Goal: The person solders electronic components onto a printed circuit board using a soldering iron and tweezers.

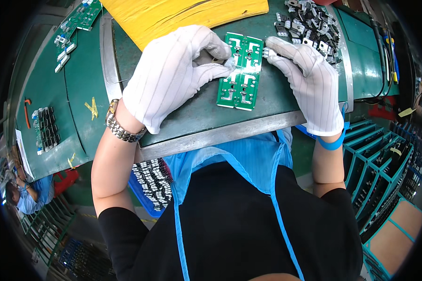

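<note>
A green circuit board point(241, 77) lies on the bench between my hands, its panel divided into several sections with bright solder pads. My left hand point(178, 70), in a white striped glove, curls its fingers and thumb together at the board's left edge; what they hold is hard to make out. From the right, my right hand point(307, 77), gloved alike, pinches a small electronic component point(266, 52) whose metal leads point toward the board's right edge. The body of that component is mostly hidden by the fingers.
A yellow board point(187, 18) lies beyond my hands. Loose black components point(312, 28) are heaped at the far right. More circuit boards point(77, 21) and a board with black parts point(47, 129) are on the left. Below the bench stands a blue bin point(147, 192); green racks point(375, 159) stand at right.
</note>
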`<state>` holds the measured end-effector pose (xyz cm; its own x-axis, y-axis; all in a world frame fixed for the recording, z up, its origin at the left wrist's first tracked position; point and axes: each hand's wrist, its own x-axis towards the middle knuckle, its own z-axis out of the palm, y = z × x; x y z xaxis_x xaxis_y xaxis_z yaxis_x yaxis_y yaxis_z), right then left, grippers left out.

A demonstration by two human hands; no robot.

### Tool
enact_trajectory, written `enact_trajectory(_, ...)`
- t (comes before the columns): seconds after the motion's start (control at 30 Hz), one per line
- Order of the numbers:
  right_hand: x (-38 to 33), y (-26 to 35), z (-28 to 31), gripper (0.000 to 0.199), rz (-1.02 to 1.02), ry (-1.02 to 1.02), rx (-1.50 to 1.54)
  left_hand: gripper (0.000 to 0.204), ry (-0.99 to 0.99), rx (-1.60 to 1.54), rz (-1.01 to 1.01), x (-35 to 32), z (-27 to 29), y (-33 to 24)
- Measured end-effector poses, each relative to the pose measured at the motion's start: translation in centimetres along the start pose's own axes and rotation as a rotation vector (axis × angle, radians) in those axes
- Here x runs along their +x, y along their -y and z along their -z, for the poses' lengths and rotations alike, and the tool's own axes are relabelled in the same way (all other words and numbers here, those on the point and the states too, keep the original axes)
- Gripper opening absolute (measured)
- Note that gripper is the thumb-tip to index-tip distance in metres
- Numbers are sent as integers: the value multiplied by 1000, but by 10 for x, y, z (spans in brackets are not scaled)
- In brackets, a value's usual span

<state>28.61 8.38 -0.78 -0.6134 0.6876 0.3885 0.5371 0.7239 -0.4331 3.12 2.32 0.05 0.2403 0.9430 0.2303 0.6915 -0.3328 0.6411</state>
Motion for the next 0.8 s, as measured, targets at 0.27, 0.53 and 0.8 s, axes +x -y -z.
enact_trajectory(0.27, 4, 2, -8, 25, -1, -103, 26, 17, -28, -323, 207, 5, 4, -13)
enact_trajectory(0.53, 3, -1, -12, 27, 81, -98, -66, 21, 33, -372, 256, 5, 9, -15)
enact_trajectory(0.8, 9, 6, -13, 32, 146, -111, -150, 30, -42, -260, 178, 2, -5, -10)
